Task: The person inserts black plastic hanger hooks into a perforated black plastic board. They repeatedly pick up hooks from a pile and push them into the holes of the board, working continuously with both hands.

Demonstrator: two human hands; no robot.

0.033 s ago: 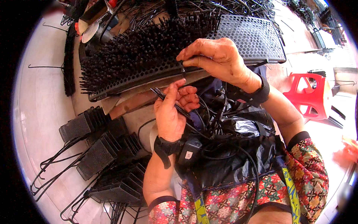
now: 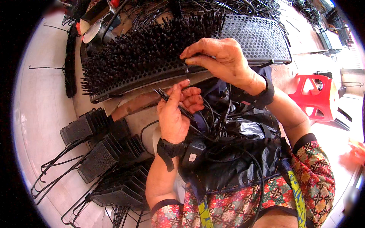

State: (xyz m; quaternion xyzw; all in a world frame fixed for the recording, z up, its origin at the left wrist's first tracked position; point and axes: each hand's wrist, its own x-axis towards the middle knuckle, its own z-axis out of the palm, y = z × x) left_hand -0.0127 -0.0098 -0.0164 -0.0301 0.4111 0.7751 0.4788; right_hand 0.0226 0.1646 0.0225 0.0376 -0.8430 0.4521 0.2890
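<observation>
A long black panel full of holes (image 2: pixel 253 36) lies across in front of me, tilted. Dense black bristle-like pegs (image 2: pixel 148 49) stand in its left and middle parts, while its right end shows bare holes. At its near edge, my right hand (image 2: pixel 228 62) is closed in a pinch, with a small thin dark piece (image 2: pixel 187 70) just below the fingertips. Whether the fingers grip that piece is hard to see. My left hand (image 2: pixel 175 114), palm up below the edge, has its thumb closed over thin black sticks (image 2: pixel 162 94); its forefinger points up toward the piece.
Stacked black trays with wire hooks (image 2: pixel 100 159) stand at the lower left. Loose black sticks (image 2: pixel 243 5) are heaped behind the panel. A round metal lid (image 2: pixel 92 32) is at the far left, and a red stool (image 2: pixel 327 98) at the right. Black cables (image 2: pixel 258 163) cross my lap.
The fingers of my right hand have shifted very slightly at the panel's edge. My left hand and the panel look the same.
</observation>
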